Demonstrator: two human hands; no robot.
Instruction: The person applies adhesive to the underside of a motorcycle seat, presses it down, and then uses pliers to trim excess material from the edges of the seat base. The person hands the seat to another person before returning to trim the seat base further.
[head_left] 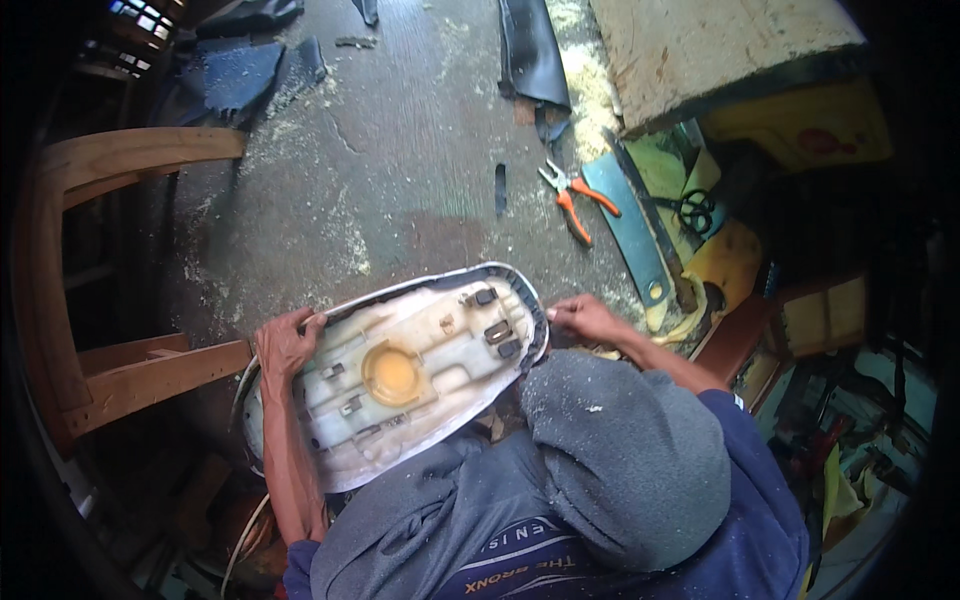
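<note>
A motorcycle seat (455, 375) lies underside up and slantwise on the near part of the workbench. Its pale plastic base has ribs, dark rubber pads and a round yellowish recess in the middle. Dark and whitish cover material runs around the rim. My left hand (290, 342) is closed over the seat's far left edge, fingers bent and thumb toward the base. At the right end, my right hand (588, 320) has its fingers pinched together against the rim. Whatever sits between those fingertips is too small to make out.
Orange-handled pliers (572, 200) lie beyond my right hand, beside a flat blue-green strip (628, 225) and black-handled scissors (692, 210). Black sheet material (533, 55) and pale crumbs lie on the workbench (420, 150). A wooden frame (60, 290) stands left; grey cloth (620, 460) covers the near side.
</note>
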